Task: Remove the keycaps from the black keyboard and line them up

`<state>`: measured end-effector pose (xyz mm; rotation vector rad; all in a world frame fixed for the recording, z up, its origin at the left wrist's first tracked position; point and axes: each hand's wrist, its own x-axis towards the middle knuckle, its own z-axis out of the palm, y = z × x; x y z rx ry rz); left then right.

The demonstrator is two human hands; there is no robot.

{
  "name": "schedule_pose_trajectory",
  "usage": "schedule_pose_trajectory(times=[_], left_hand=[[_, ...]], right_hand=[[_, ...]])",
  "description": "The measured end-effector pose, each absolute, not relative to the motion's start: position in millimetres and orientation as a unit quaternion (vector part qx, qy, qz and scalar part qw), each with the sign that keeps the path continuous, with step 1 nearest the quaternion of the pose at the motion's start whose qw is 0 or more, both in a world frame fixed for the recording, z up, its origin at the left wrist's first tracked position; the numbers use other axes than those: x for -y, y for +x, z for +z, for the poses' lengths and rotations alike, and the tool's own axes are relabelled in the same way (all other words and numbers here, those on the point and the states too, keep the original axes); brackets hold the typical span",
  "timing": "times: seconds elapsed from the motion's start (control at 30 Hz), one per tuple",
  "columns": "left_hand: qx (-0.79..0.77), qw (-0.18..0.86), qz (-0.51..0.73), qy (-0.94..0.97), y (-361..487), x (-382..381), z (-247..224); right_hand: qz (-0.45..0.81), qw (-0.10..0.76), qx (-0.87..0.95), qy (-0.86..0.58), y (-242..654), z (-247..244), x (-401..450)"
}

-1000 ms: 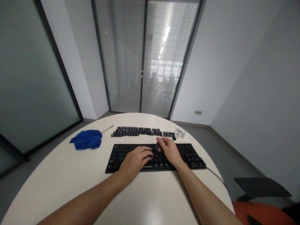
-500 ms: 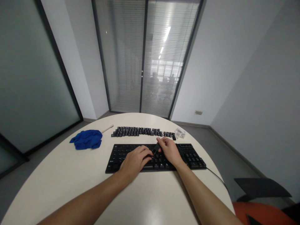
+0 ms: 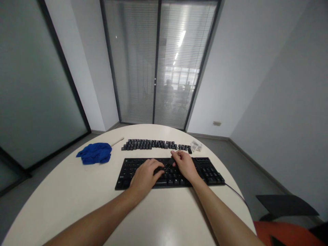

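Note:
A black keyboard (image 3: pixel 128 174) lies across the table in front of me, many of its keys in place. My right hand (image 3: pixel 185 164) is above its middle, pinching a dark keycap puller (image 3: pixel 169 164) whose thin wire end points down and to the left. Close by on the left, my left hand (image 3: pixel 146 173) rests over the keys, thumb and forefinger apart beside the wire tip. No keycap shows between those fingers. Behind the keyboard, loose black keycaps (image 3: pixel 139 144) stand in rows. Both hands cover some of the keys.
On the left lies a crumpled blue cloth (image 3: pixel 96 153), with a pale brush-like stick (image 3: pixel 118 141) beside it. Small clear plastic packaging (image 3: pixel 196 146) sits at the back right. The keyboard cable (image 3: pixel 237 194) runs off the right edge of the round table (image 3: pixel 164 215), near a red-orange chair (image 3: pixel 279 232).
My left thumb and forefinger have drawn apart and shifted slightly left, away from the puller's wire end. My right hand stays nearly still, holding the puller.

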<state>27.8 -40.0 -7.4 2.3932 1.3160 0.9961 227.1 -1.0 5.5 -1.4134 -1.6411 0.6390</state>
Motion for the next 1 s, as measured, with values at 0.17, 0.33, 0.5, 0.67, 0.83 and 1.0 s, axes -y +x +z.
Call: schedule_pose_trajectory(times=[0.17, 0.33, 0.5, 0.67, 0.83, 1.0], left_hand=[[-0.464, 0.123, 0.342, 0.808, 28, 40, -8], [-0.487, 0.134, 0.358, 0.785, 27, 37, -11], [-0.502, 0.141, 0.357, 0.775, 25, 32, -14], [-0.521, 0.135, 0.34, 0.771, 24, 29, -10], [-0.542, 0.142, 0.312, 0.767, 24, 27, 0], [-0.567, 0.078, 0.258, 0.778, 23, 15, 10]], right_hand=[[0.257, 0.433, 0.653, -0.565, 227, 4, 1], [0.254, 0.462, 0.638, -0.561, 227, 6, 2], [0.249, 0.504, 0.612, -0.557, 228, 11, 4], [0.24, 0.531, 0.587, -0.562, 231, 14, 5], [0.219, 0.55, 0.578, -0.562, 234, 16, 5], [0.213, 0.556, 0.579, -0.557, 234, 17, 4]])
